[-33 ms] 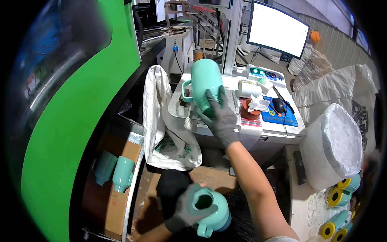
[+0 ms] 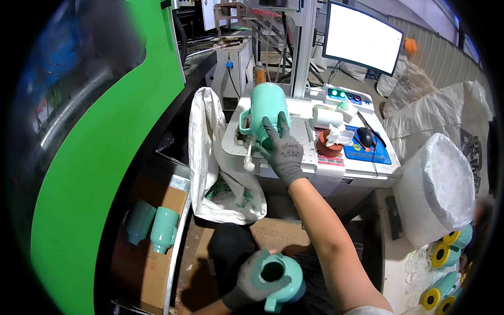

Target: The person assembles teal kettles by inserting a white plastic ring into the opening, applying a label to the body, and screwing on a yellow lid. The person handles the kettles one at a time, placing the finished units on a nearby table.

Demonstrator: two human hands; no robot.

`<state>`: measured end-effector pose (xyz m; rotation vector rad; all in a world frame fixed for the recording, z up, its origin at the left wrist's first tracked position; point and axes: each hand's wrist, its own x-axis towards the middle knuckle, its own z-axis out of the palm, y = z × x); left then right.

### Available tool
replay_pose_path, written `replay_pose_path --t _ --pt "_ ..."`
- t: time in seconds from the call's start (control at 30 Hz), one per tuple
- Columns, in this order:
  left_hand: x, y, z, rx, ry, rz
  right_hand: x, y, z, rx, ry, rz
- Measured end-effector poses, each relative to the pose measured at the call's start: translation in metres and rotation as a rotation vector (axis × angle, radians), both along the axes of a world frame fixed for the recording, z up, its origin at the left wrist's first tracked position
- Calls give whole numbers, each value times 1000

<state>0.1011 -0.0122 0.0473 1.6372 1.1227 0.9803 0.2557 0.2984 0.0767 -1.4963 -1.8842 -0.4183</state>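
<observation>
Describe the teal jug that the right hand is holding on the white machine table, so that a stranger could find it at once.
Start at the white computer monitor at the back, then look lower left to the white perforated machine table. There the grey-gloved right hand grips a teal plastic jug with a side handle. Unlike the other teal jugs, which are low by the cardboard box or in the left hand, it is on the table.

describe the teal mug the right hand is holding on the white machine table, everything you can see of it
The teal mug is a tall cylinder in matte mint-teal, plastic or coated metal by its look, with a loop handle on its left side. It stands on end on the white machine table, rounded closed end up. The gloved right hand grips its lower front, fingers spread up the wall. Its base is hidden behind the hand. A white sack hangs off the table edge beside it.
</observation>
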Motion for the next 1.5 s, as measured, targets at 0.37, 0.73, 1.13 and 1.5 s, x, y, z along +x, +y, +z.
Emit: replay_pose_path --t 0.37,0.73,1.13,1.5 --pt "1 7 5 193 54 -109 -16 -1 6 -164 -5 -123" --pt "23 11 -18 406 31 -214 7 -17 15 -251 73 79" --pt "25 38 29 273 431 -471 265 -423 -79 9 264 -549" --pt "38 69 0 -1 -175 -77 321 -892 -54 -760 73 -2344"
